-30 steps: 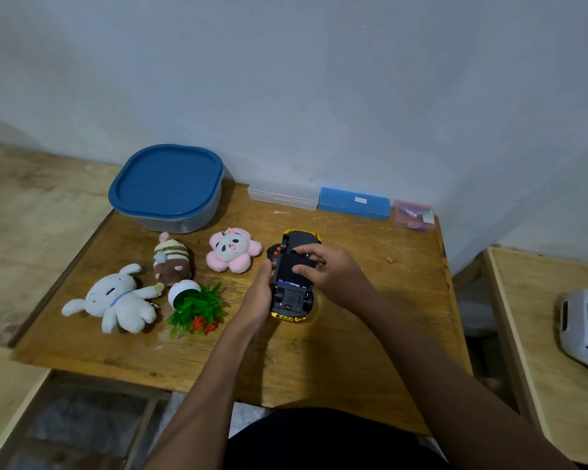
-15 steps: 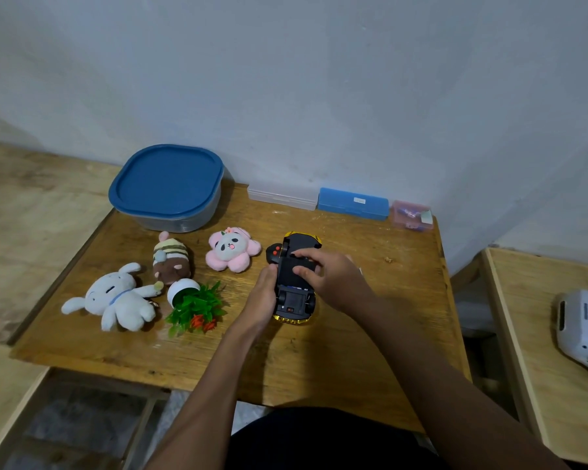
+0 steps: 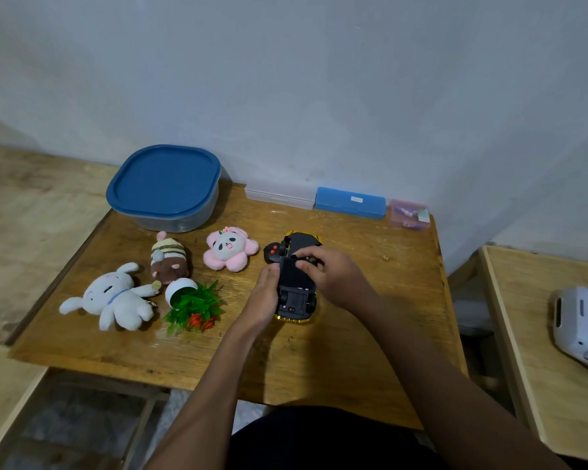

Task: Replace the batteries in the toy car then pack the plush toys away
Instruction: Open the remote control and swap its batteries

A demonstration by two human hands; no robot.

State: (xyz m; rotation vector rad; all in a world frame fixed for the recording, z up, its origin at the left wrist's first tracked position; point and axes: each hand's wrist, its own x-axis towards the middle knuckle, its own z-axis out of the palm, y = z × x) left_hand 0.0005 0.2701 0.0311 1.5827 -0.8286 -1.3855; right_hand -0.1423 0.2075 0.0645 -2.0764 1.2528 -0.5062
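Note:
The yellow toy car lies upside down in the middle of the wooden table, black underside up. My left hand holds its left side. My right hand curls over the underside from the right, fingertips pressing on the black battery area. A black remote with orange buttons lies just beyond the car. Three plush toys lie to the left: a pink flower panda, a brown striped plush and a white bunny.
A clear container with a blue lid stands at the back left. A tipped white pot with a green plant lies beside the bunny. Clear, blue and pink cases line the wall. A white device sits on the right bench.
My right hand's fingers have shifted slightly forward along the car's underside. The car and my left hand have stayed nearly where they were.

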